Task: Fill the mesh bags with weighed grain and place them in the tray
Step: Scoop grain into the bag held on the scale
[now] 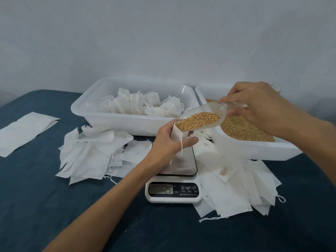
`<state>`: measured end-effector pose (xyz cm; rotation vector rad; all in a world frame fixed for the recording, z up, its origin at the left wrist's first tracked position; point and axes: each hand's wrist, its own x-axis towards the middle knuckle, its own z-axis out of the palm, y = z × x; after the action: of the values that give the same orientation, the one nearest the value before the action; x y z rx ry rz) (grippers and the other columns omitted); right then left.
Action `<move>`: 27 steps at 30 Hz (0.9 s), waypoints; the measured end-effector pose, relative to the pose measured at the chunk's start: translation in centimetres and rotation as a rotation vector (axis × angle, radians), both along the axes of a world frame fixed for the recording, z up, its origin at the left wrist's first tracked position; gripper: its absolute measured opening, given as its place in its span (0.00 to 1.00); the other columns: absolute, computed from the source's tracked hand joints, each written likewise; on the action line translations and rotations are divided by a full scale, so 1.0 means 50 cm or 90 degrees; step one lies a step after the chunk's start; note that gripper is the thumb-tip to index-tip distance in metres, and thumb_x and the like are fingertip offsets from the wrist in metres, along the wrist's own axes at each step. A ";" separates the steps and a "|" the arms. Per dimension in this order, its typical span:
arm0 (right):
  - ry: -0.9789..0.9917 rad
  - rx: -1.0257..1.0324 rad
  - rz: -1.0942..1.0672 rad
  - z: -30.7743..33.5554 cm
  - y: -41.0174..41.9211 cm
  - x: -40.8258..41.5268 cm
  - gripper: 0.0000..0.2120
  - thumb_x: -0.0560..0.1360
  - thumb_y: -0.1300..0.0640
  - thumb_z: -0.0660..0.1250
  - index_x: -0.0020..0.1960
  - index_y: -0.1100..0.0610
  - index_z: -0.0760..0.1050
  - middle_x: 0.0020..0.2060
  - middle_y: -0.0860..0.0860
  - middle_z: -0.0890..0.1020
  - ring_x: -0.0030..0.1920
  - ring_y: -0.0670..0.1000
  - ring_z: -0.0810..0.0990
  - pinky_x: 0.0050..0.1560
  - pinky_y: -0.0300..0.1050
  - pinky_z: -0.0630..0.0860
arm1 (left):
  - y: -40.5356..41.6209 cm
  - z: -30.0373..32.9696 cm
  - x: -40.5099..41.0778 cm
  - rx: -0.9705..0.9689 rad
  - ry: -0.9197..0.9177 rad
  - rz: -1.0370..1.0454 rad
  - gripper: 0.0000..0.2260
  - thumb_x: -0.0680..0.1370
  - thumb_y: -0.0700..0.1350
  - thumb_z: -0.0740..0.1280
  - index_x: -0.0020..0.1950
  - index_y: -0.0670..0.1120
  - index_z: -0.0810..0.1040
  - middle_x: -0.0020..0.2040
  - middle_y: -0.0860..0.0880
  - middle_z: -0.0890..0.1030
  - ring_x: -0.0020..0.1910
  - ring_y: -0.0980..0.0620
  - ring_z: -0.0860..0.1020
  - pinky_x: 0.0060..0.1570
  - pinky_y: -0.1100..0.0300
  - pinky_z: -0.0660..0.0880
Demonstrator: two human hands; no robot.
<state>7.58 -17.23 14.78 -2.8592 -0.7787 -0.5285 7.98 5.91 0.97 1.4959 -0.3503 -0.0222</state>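
My left hand [170,140] grips a white mesh bag [176,134] upright above the scale [174,180], its mouth held open and its drawstring hanging down. My right hand [258,104] holds a clear plastic scoop [205,115] by the handle. The scoop is loaded with golden grain and tilted, its lip at the bag's mouth. A white tray [112,117] at the back holds several filled, tied bags [141,104]. To its right a second white tray [261,148] holds loose grain [243,130].
Loose empty mesh bags lie in a pile [94,151] left of the scale and another pile [241,184] right of it. A flat white sheet [25,131] lies at far left. The dark blue tabletop [54,206] extends toward me. A pale wall stands behind.
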 end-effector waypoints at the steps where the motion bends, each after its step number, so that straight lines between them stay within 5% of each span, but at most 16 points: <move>1: 0.002 0.000 -0.004 -0.001 0.001 -0.001 0.17 0.74 0.63 0.75 0.61 0.53 0.83 0.50 0.50 0.82 0.48 0.55 0.81 0.54 0.47 0.71 | 0.001 0.000 0.000 0.005 -0.005 0.002 0.19 0.75 0.38 0.79 0.63 0.47 0.81 0.51 0.51 0.86 0.54 0.56 0.84 0.58 0.61 0.78; 4: 0.004 -0.003 -0.009 -0.003 0.006 -0.002 0.16 0.74 0.62 0.75 0.61 0.54 0.83 0.50 0.51 0.82 0.49 0.57 0.81 0.57 0.48 0.70 | 0.002 0.000 0.001 0.002 -0.005 0.006 0.18 0.75 0.38 0.79 0.63 0.46 0.81 0.50 0.49 0.85 0.53 0.53 0.83 0.64 0.54 0.76; 11: 0.012 0.002 -0.022 -0.003 0.008 -0.003 0.17 0.74 0.61 0.75 0.62 0.55 0.82 0.51 0.51 0.82 0.50 0.56 0.81 0.58 0.46 0.68 | 0.003 -0.008 0.006 0.005 -0.018 0.023 0.15 0.75 0.40 0.79 0.60 0.48 0.83 0.52 0.48 0.87 0.57 0.50 0.84 0.63 0.59 0.77; 17: 0.019 -0.005 -0.029 -0.007 0.013 -0.005 0.17 0.74 0.61 0.75 0.63 0.54 0.82 0.51 0.52 0.82 0.50 0.57 0.80 0.60 0.51 0.70 | 0.001 -0.008 0.007 0.001 0.002 0.036 0.15 0.75 0.40 0.79 0.61 0.48 0.83 0.54 0.51 0.87 0.57 0.52 0.84 0.67 0.49 0.77; 27: 0.010 -0.023 -0.035 -0.009 0.017 -0.004 0.16 0.75 0.60 0.74 0.63 0.54 0.82 0.52 0.51 0.82 0.49 0.56 0.80 0.55 0.42 0.64 | 0.002 -0.007 0.006 -0.009 0.021 0.039 0.14 0.75 0.40 0.78 0.59 0.47 0.83 0.53 0.51 0.88 0.55 0.52 0.85 0.65 0.51 0.78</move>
<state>7.40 -16.38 14.31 -2.9227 -0.7158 -0.5033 8.28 6.00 0.63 1.4901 -0.2780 0.0047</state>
